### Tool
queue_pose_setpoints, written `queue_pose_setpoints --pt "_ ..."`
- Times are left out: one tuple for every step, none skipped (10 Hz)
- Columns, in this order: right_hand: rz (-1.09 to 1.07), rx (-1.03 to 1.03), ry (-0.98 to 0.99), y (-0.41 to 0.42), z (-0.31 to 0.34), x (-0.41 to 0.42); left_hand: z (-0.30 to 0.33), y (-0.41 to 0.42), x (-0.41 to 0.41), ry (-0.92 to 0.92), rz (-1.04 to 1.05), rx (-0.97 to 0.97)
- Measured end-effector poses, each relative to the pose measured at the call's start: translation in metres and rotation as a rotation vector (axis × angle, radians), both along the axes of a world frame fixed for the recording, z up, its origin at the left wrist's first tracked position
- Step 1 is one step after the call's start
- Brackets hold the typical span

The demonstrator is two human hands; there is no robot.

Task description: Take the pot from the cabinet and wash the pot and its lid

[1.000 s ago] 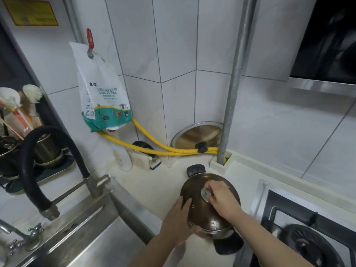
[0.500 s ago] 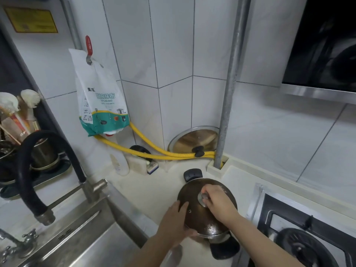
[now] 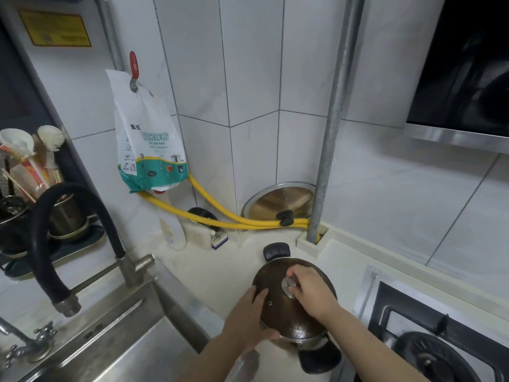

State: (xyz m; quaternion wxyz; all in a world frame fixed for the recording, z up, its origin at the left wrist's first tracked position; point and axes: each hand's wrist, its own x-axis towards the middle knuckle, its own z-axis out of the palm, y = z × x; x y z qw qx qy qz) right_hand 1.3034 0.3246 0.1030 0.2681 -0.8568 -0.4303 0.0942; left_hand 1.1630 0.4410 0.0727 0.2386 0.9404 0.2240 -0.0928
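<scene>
A steel pot (image 3: 311, 343) with black side handles stands on the pale counter between the sink and the stove. Its dark brownish lid (image 3: 278, 312) sits on top. My right hand (image 3: 311, 293) pinches the lid's small metal knob (image 3: 288, 285). Flat against the lid's left side and rim lies my left hand (image 3: 248, 318), fingers spread. The pot's body is mostly hidden under the lid and my arms.
The steel sink (image 3: 118, 351) with a black hose faucet (image 3: 68, 244) is at lower left. A gas stove (image 3: 440, 340) is at lower right. Another lid (image 3: 278, 201) leans in the wall corner behind a yellow hose (image 3: 220, 220) and a metal pipe (image 3: 327, 150). A rag bag (image 3: 148, 139) hangs on the wall.
The view has shifted slightly downward. Both hands stay on the lid in nearly the same grip; the pot has not visibly moved.
</scene>
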Motion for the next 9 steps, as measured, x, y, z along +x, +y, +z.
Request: queue_pose_setpoints --pt "-0.010 -0.007 0.016 0.003 0.001 -0.002 0.000 0.000 0.002 0.038 0.009 0.042" --pt "-0.034 -0.030 -0.042 0.006 0.000 -0.004 0.005 -0.002 0.003 0.111 0.000 0.079" --pt "-0.011 -0.141 -0.152 0.009 0.008 -0.008 0.018 -0.001 -0.004 0.169 -0.057 0.170" --pt "-0.001 -0.294 -0.239 0.011 0.029 -0.016 0.039 0.004 -0.009 0.149 -0.042 0.282" --pt "-0.045 -0.300 -0.303 0.012 0.063 -0.030 0.074 0.015 -0.015 0.070 -0.007 0.408" --pt "-0.065 -0.263 -0.452 0.014 0.109 -0.046 0.122 0.028 -0.023 -0.020 -0.019 0.566" --pt "-0.092 -0.173 -0.559 0.016 0.164 -0.066 0.180 0.035 -0.033 -0.166 0.036 0.662" --pt "-0.126 -0.112 -0.680 0.013 0.219 -0.094 0.237 0.033 -0.049 -0.292 0.082 0.724" --pt "-0.199 -0.042 -0.811 0.006 0.268 -0.123 0.289 0.028 -0.070 -0.426 0.104 0.791"
